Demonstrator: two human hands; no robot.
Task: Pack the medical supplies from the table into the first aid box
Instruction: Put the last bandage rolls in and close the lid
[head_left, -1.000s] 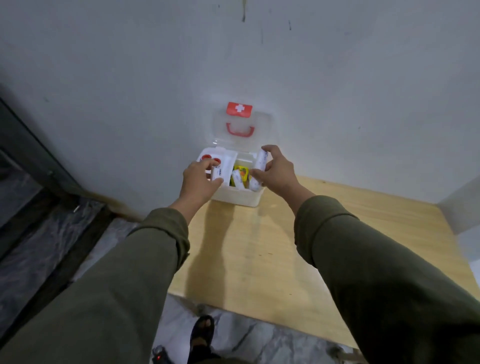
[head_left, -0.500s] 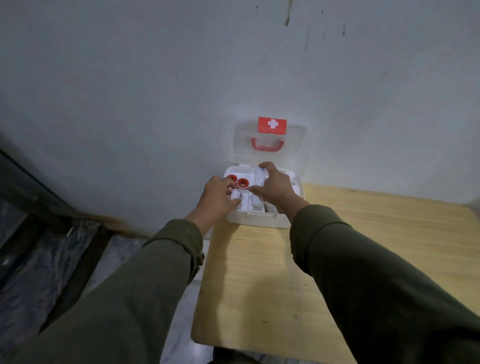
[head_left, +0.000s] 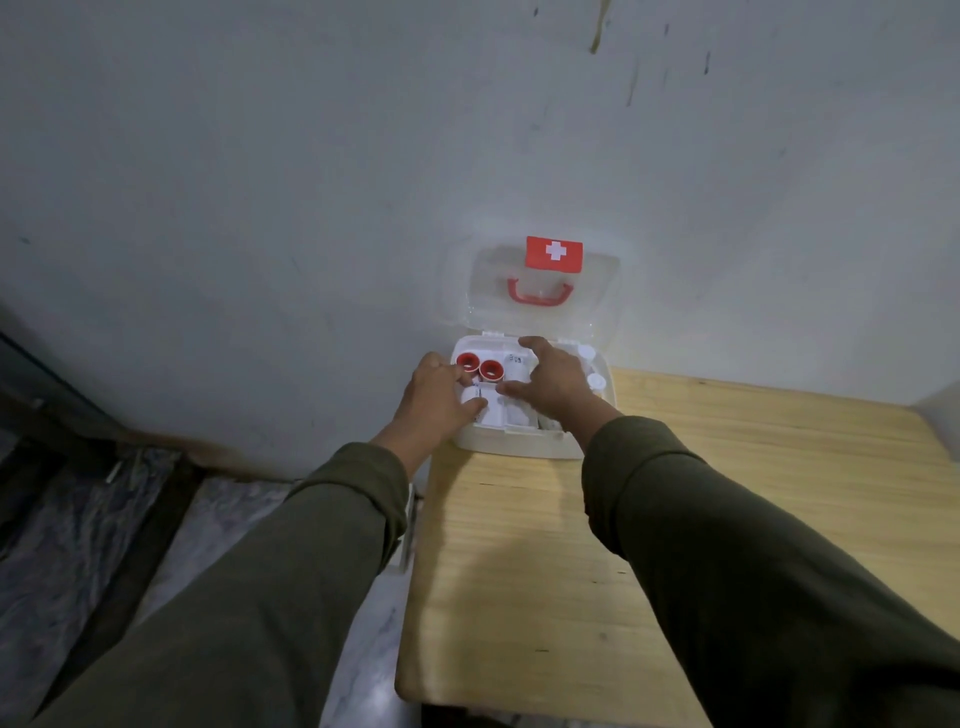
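With first aid box (head_left: 519, 441) at twelve o'clock against the wall, left hand (head_left: 439, 397) pinching a white roll (head_left: 474, 405), right hand (head_left: 553, 387) spread flat on contents: overstuffing risks blocking the lid (head_left: 545, 312).

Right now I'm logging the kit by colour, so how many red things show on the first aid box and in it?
Red-rimmed rolls in the first aid box: 2
Red cross label on the open lid: 1
Red handle on the lid: 1
Total: 4
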